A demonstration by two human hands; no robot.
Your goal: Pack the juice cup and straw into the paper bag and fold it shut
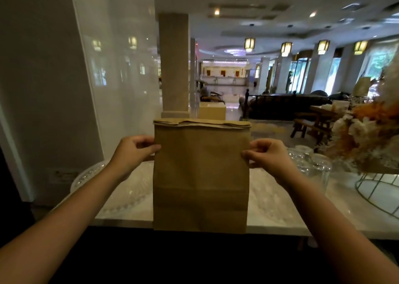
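Note:
A brown paper bag (200, 175) stands upright at the front edge of a white marble counter (280, 216). Its top is folded over into a flat band. My left hand (131, 154) pinches the bag's left edge in its upper part. My right hand (267, 156) pinches the right edge at the same height. The juice cup and the straw are not visible; the closed bag hides whatever is inside it.
Clear upturned glasses (311, 160) stand right of the bag. A dried-flower arrangement on a wire stand (367, 136) fills the far right. A clear patterned glass tray (121, 188) lies behind the bag to the left. A glass panel (112, 78) rises at the left.

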